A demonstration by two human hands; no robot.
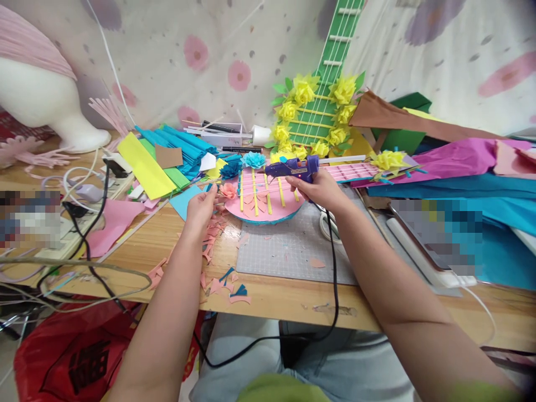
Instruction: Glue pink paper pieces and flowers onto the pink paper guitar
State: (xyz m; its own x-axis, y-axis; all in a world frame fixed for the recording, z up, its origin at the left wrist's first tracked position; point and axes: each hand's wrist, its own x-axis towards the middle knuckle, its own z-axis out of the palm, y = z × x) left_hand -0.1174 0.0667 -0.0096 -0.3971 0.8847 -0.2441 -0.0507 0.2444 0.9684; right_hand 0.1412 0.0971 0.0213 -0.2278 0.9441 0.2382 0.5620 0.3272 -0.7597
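Observation:
In my right hand is a purple hot glue gun, its nozzle pointing left over a pink paper guitar with yellow strips across its body. My left hand is at the guitar's left edge, fingers pressed together beside a coral paper flower. Whatever those fingers hold is hidden or too small to name. A light blue paper flower and a darker blue one sit along the guitar's upper left rim. Loose coral petal shapes lie on its body.
Under the guitar lies a grey cutting mat, with paper scraps to its left. A green paper guitar with yellow flowers leans at the back. The gun's black cord hangs over the table edge. Crepe paper is piled right.

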